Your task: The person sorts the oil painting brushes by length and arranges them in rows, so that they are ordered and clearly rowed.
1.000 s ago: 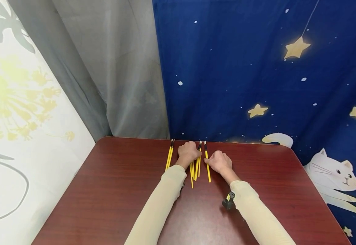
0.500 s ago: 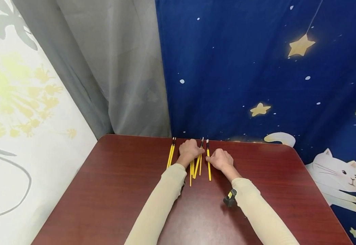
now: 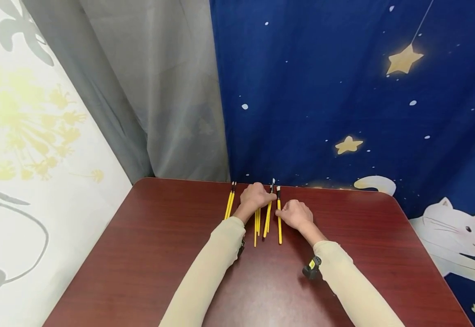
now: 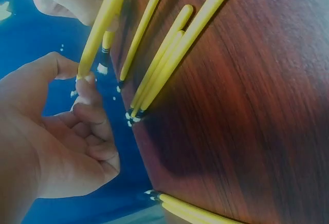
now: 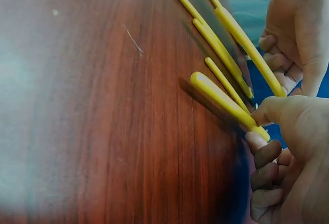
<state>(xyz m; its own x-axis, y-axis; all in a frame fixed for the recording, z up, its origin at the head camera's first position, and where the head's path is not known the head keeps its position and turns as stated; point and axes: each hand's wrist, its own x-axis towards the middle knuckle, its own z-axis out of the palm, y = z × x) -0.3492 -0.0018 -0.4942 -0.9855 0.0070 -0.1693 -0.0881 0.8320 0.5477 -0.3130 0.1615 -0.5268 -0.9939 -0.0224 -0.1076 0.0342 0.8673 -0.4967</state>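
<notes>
Between thumb and index finger, my left hand pinches a thick yellow paintbrush near its dark ferrule. Its handle slants up off the table in the left wrist view. To its right, my right hand pinches another yellow paintbrush, bristles toward the far edge. Several thinner yellow paintbrushes lie together below the left hand, which hides their tips in the head view. A single thin paintbrush lies between this bunch and the held ones.
Two more paintbrushes lie side by side to the left of the left hand, bristles at the far edge. The dark red wooden table backs onto a grey curtain and a blue star-patterned curtain.
My left hand has shifted slightly right with its paintbrush, whose handle has swung right, away from the thin ones. My right hand keeps its pinch in nearly the same place.
</notes>
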